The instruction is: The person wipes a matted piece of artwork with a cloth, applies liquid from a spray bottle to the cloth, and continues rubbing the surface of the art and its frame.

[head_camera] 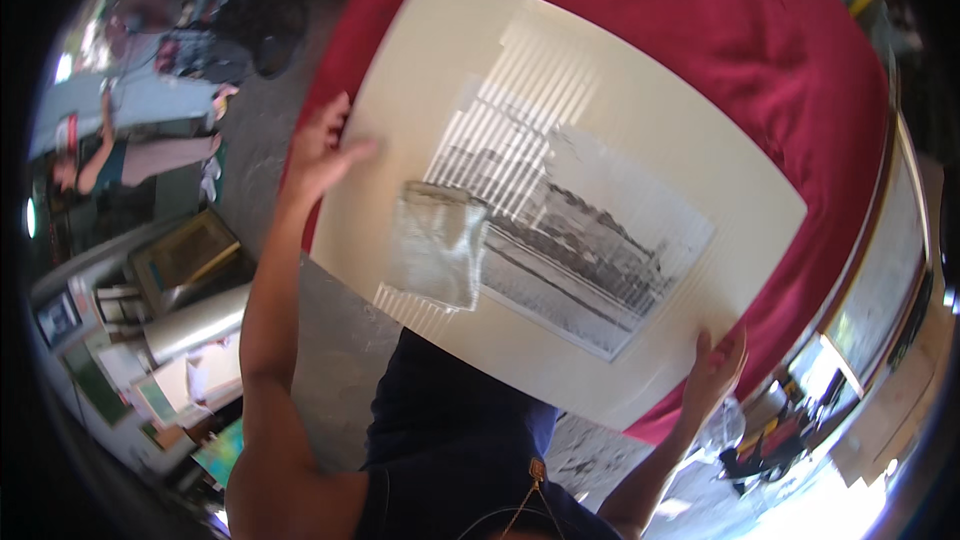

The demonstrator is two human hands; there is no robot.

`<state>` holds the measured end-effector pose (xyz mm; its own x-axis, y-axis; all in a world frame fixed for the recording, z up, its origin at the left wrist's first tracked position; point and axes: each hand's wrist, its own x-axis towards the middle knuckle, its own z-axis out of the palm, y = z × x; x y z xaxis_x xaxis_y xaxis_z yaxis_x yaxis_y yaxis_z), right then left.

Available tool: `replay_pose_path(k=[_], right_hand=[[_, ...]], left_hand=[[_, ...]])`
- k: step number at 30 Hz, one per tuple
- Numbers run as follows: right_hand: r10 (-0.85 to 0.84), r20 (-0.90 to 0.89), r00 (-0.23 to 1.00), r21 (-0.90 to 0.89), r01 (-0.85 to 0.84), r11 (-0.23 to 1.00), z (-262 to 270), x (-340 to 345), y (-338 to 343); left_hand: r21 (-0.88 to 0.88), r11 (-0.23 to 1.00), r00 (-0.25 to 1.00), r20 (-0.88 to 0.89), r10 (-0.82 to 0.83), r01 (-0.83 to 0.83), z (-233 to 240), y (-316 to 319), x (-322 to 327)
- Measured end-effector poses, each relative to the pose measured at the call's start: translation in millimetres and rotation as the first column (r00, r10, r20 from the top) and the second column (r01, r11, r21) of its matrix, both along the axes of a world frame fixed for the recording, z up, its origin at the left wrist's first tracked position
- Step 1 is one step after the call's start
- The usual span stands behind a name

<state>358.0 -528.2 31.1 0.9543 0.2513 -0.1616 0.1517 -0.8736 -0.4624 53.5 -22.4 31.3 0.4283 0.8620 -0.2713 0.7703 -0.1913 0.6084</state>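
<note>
A large matted picture (660, 135) with a glossy face lies tilted in front of me, above a red cloth. Inside its cream mat is a grey landscape print (600, 240). Striped glare covers part of the print. A pale, shiny, roughly square patch (442, 247) shows over its lower left; I cannot tell whether it is a reflection or a plastic piece. My left hand (322, 150) grips the left edge, thumb over the face and slightly blurred. At the lower right edge, my right hand (716, 367) holds the picture with the thumb up on the mat.
The red cloth (757, 75) covers a broad surface beneath the picture. Framed pictures (187, 259) and a rolled sheet (199, 322) stand at the left. A person (127, 161) is farther off on that side. Flattened cardboard (889, 397) leans at the right.
</note>
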Motion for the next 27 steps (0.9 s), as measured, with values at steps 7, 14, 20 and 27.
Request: replay_pose_path(k=[7, 14, 20, 27], right_hand=[[0.297, -0.073, 0.952, 0.028, -0.296, 0.955, -19, -73, -104], [0.443, 0.054, 0.895, -0.011, -0.444, 0.896, -28, -117, -135], [0.236, -0.14, 0.962, -0.021, -0.241, 0.97, -20, -135, -112], [0.27, 0.003, 0.963, -0.103, -0.268, 0.958, -19, -131, -105]], left_hand=[[-0.054, 0.925, 0.822, -0.44, -0.361, 0.377, 31, -94, -130], [0.147, 0.914, 0.888, -0.335, -0.315, 0.379, 20, -104, -132], [0.142, 0.906, 0.892, -0.29, -0.347, 0.399, 16, -97, -146], [0.209, 0.854, 0.872, -0.238, -0.428, 0.477, 1, -86, -146]])
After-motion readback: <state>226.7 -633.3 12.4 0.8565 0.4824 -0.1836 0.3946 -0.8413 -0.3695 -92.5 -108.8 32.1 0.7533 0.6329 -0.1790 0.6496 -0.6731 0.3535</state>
